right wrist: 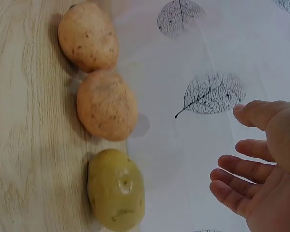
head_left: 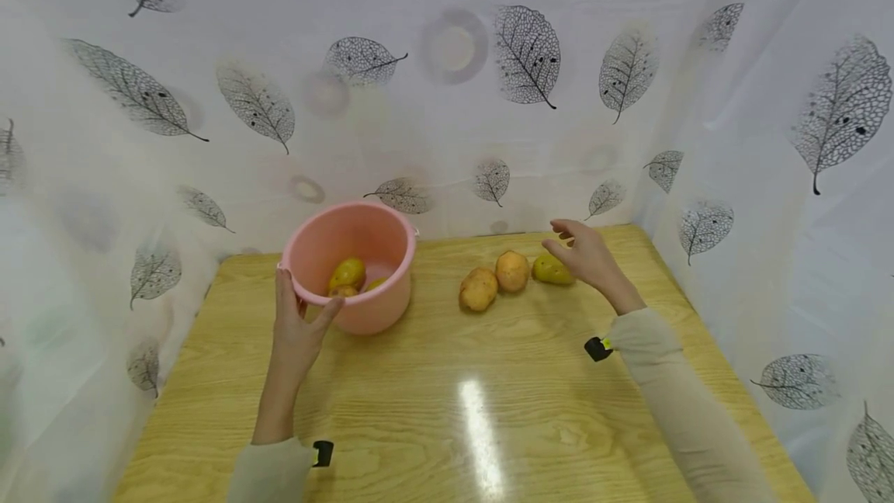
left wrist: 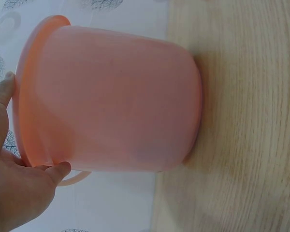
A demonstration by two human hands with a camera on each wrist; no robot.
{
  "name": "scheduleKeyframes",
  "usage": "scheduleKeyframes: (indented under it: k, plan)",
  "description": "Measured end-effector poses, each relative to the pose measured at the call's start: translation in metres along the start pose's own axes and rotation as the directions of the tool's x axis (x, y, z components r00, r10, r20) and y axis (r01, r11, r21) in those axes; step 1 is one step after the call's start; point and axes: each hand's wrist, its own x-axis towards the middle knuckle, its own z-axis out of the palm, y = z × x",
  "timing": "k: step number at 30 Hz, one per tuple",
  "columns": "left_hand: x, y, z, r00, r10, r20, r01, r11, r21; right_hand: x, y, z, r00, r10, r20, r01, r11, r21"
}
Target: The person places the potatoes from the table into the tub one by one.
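A pink bucket (head_left: 380,309) stands upright on the table's left side. Its near left rim is held by my left hand (head_left: 295,332), with the thumb and fingers spread along it; the left wrist view shows the bucket's outer wall (left wrist: 116,101). Inside lie a greenish potato (head_left: 348,274) and parts of others. My right hand (head_left: 589,258) hovers with loose, parted fingers over a green-skinned potato (head_left: 552,270), apart from it in the right wrist view. Beside that potato sit two tan potatoes, one nearer the middle (head_left: 513,271) and one farther left (head_left: 478,289).
The wood-grain table (head_left: 419,410) reaches back to a pale curtain (head_left: 447,123) printed with dark leaves, which also hangs along both sides. Both wrists carry a small black device, one by the right sleeve (head_left: 670,379).
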Motion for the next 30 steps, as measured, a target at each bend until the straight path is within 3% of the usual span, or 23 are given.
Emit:
scheduleKeyframes:
  k: [7,14,30]
  plan:
    - [0.001,-0.002,0.001,0.998,0.069,-0.007,-0.069,0.997,-0.034,-0.005,0.02,-0.009,0.999,0.043,0.024,-0.043,0.999,-0.033]
    - [0.001,0.0,0.0,1.0,0.024,-0.005,-0.024,0.999,-0.024,-0.007,0.036,-0.015,0.996,0.079,0.05,-0.076,0.995,-0.065]
    - [0.002,-0.001,0.0,1.0,0.002,0.005,-0.002,1.0,-0.019,-0.008,0.057,-0.01,0.985,0.11,0.131,-0.099,0.991,-0.09]
